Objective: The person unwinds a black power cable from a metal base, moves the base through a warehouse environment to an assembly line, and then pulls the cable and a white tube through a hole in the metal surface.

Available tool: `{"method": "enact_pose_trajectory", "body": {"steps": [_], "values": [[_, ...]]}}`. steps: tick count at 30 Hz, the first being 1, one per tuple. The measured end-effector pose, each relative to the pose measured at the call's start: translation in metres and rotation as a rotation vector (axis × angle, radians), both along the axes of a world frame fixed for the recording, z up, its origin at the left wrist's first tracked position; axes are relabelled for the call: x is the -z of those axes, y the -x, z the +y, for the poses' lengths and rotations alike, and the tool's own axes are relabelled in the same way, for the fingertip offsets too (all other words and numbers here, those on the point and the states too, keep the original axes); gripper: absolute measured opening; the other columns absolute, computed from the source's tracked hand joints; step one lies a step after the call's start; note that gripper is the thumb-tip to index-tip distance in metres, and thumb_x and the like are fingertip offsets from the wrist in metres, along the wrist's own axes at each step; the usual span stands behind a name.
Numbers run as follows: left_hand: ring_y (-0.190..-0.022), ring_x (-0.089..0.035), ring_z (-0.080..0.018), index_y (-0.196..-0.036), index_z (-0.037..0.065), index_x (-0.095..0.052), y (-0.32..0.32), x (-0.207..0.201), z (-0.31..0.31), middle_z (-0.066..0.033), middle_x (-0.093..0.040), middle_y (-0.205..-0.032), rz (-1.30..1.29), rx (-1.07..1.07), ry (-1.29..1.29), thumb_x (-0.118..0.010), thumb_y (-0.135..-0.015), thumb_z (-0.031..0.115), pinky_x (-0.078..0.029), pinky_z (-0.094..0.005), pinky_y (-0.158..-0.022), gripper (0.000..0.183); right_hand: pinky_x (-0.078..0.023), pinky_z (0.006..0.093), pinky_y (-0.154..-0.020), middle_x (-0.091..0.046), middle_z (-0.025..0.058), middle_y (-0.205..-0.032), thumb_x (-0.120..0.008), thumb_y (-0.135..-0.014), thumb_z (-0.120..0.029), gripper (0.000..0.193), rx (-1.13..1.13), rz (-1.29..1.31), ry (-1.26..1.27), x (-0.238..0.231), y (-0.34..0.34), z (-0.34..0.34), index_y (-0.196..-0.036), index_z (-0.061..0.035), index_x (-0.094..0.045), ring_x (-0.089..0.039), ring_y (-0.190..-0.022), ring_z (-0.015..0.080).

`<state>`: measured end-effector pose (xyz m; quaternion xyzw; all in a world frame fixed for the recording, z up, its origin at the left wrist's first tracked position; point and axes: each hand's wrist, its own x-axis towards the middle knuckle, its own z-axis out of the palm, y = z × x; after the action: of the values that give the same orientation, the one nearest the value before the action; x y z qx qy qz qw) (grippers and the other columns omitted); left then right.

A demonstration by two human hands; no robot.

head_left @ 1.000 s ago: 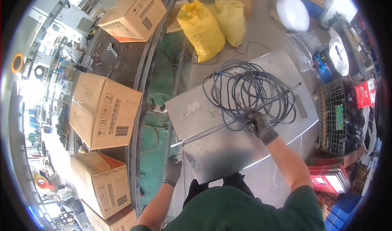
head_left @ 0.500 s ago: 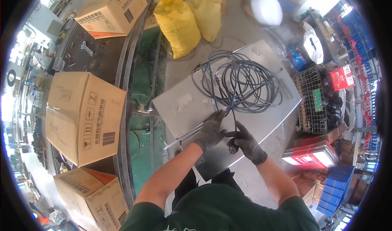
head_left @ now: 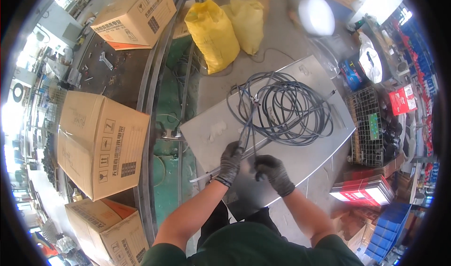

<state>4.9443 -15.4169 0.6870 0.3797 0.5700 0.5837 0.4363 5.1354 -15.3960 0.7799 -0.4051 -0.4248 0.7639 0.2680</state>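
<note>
A large loose coil of black cable (head_left: 293, 132) lies across a grey metal surface (head_left: 206, 139) in front of me. Two lengths of the cable run from the coil toward my body. My left hand (head_left: 230, 161), in a dark grey work glove, is closed round the left length. Beside it, slightly to the right, my right hand (head_left: 275, 174) wears the same kind of glove and grips the other length, its fingers curled. The cable's ends within the hands are hidden by the gloves. A narrow pale strip (head_left: 203, 176) lies by my left wrist.
Cardboard boxes (head_left: 101, 146) and a wrench (head_left: 106, 60) rest on the workbench at left. Yellow woven sacks (head_left: 211, 35) stand beyond the metal surface. To the right are a wire basket (head_left: 364, 129), stacked red-and-white cartons (head_left: 361, 191) and blue bins (head_left: 387, 230).
My hands have drawn apart and moved nearer to me, the left one leftward. The cable lengths between coil and hands have spread. The whole view has shifted slightly.
</note>
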Motion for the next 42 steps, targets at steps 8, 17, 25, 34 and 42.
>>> {"method": "enact_pose_trajectory", "body": {"steps": [8,17,25,34,42], "values": [[-0.102,-0.064,-0.0157,-0.130,0.004,-0.056,0.043,0.003,-0.021,-0.0064,-0.066,-0.117,-0.529,0.057,0.074,-0.063,-0.100,0.009,-0.055,-0.0312,-0.087,0.031,-0.055,0.0311,-0.083,-0.070,0.0089,-0.106,-0.068,-0.093,-0.004,0.036,-0.163,-0.140,-0.312,0.045,0.083,0.014,-0.128,0.0022,-0.064,-0.066,-0.097,0.0159],[-0.103,-0.061,-0.0181,-0.135,0.007,-0.051,0.078,-0.001,-0.045,-0.0093,-0.058,-0.124,0.046,0.178,-0.209,-0.062,-0.100,0.010,-0.055,-0.0265,-0.080,0.037,-0.059,0.0414,-0.092,-0.070,0.0133,-0.116,-0.066,-0.096,-0.012,0.044,-0.062,0.257,0.176,0.023,0.103,0.014,-0.136,0.0030,-0.056,-0.071,-0.101,0.0257],[-0.103,-0.066,-0.0166,-0.128,0.006,-0.065,0.096,0.016,-0.050,-0.0082,-0.070,-0.106,0.425,0.527,-0.131,-0.064,-0.099,0.017,-0.056,-0.0265,-0.080,0.031,-0.058,0.0365,-0.087,-0.073,0.0131,-0.111,-0.065,-0.100,-0.025,0.040,-0.187,0.016,0.151,0.028,0.120,0.016,-0.129,0.0024,-0.063,-0.072,-0.100,0.0246],[-0.114,-0.066,-0.0370,-0.128,0.006,-0.067,0.140,-0.037,-0.020,-0.0185,-0.069,-0.125,0.420,-0.041,0.002,-0.057,-0.095,0.005,-0.054,-0.0427,-0.099,0.034,-0.056,0.0292,-0.054,-0.071,0.0124,-0.117,-0.062,-0.096,-0.009,0.062,0.101,-0.143,0.096,0.081,0.108,-0.008,-0.153,-0.0104,-0.038,-0.066,-0.063,0.0179],[-0.104,-0.069,-0.0208,-0.132,0.007,-0.062,0.215,-0.065,0.013,-0.0061,-0.068,-0.113,-1.152,-0.230,-0.382,-0.060,-0.095,-0.010,-0.061,-0.0303,-0.088,0.041,-0.046,0.0259,-0.043,-0.071,0.0069,-0.095,-0.060,-0.093,0.000,0.066,-0.130,-0.592,-0.361,0.094,0.135,-0.001,-0.154,-0.0124,-0.036,-0.055,-0.051,0.0101]]}}
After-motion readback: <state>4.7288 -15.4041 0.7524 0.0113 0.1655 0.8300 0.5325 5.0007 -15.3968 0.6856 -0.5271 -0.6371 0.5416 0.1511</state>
